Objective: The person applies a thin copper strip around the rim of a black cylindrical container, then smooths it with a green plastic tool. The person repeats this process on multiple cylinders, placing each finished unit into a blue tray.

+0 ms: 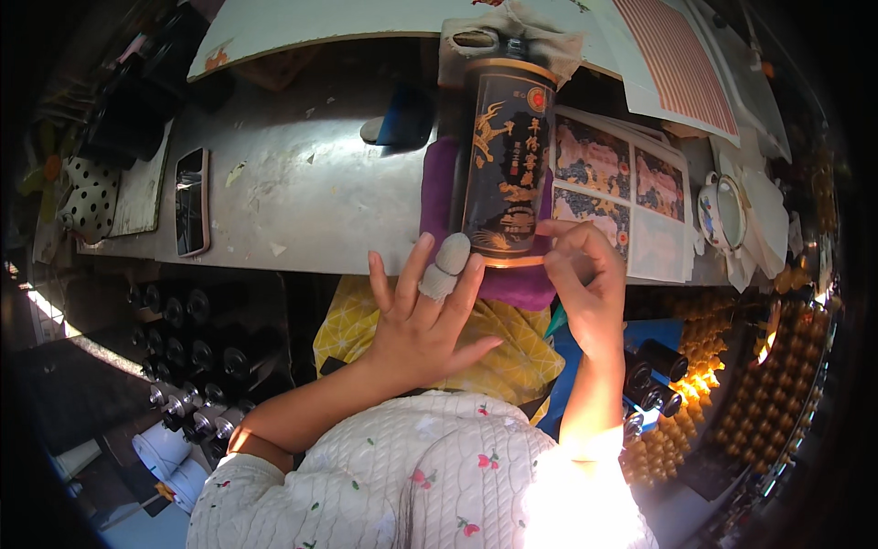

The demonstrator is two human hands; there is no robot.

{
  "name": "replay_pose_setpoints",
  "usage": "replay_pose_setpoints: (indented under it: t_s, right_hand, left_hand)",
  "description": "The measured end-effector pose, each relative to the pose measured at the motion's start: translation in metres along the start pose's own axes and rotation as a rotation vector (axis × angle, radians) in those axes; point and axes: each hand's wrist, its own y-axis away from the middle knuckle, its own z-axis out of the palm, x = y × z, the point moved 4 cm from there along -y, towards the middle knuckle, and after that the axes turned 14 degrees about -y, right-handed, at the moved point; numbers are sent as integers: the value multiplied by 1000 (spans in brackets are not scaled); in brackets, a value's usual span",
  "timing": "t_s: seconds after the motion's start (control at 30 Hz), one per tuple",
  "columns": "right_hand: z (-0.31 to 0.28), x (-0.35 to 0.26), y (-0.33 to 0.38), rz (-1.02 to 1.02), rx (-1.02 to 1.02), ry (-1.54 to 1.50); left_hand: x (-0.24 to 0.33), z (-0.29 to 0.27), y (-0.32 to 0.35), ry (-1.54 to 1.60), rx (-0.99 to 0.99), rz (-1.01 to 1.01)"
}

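A black cylindrical bottle [508, 165] with gold and red decoration lies on a folded purple cloth [439, 183], its neck pointing away from me and its base near the table's front edge. My left hand [416, 325] is beside the base with its fingers spread; a grey knitted finger cover [448, 261] is on one finger and rests against or very close to the bottle. My right hand [590, 284] is at the base's right corner, thumb and forefinger bent toward each other. Whatever lies between those fingertips, if anything, is too small to make out.
A phone [192, 201] lies on the metal table [302, 220]. Printed sheets [617, 183] are right of the bottle, near a tape roll [722, 212]. A whitish cloth [553, 41] lies around the bottle's neck. Dark bottles [197, 320] stand lower left; gold pieces [777, 393] fill the right.
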Motion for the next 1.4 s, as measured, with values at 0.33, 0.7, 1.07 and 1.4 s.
replay_pose_setpoints:
  t_s: [0.33, 0.7, 1.07, 1.4]
  right_hand:
    - [1, -5, -2, -59, -80, 50]
    - [7, -18, 0, -76, -78, 60]
    - [0, -8, -1, -68, -45, 33]
    - [2, 6, -5, -55, -37, -8]
  left_hand:
    - [3, -2, -4, -43, 19, 11]
    - [2, -1, -1, -36, 35, 7]
    - [3, -1, -4, -47, 13, 9]
    - [16, 2, -3, -96, 173, 125]
